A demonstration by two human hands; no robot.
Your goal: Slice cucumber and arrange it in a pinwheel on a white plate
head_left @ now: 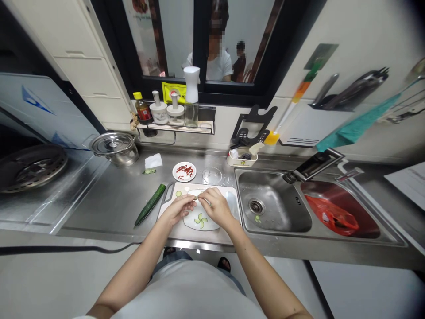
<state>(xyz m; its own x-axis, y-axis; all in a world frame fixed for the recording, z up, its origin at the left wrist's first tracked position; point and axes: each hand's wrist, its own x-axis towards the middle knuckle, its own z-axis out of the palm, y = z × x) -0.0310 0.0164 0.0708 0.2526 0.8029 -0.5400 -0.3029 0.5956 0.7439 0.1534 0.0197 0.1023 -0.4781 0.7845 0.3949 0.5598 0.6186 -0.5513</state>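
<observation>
My left hand [181,208] and my right hand [214,204] meet above a white plate [212,226], fingertips pinched together on a small green piece that looks like cucumber. On the plate, curved cucumber slices [200,220] form a pinwheel. Beneath the plate lies a white cutting board [175,233] with a grey handle, and a cucumber round [179,193] rests near its upper left corner. A dark green cucumber [150,206] lies left of the board. Behind the board, a small white dish [184,171] holds several red pieces.
To the right is a steel sink [275,199]; a red bag [332,215] lies in its second basin. A lidded steel pot [116,148] stands back left, near a white tissue [153,160]. Bottles and jars line a wall rack [175,128].
</observation>
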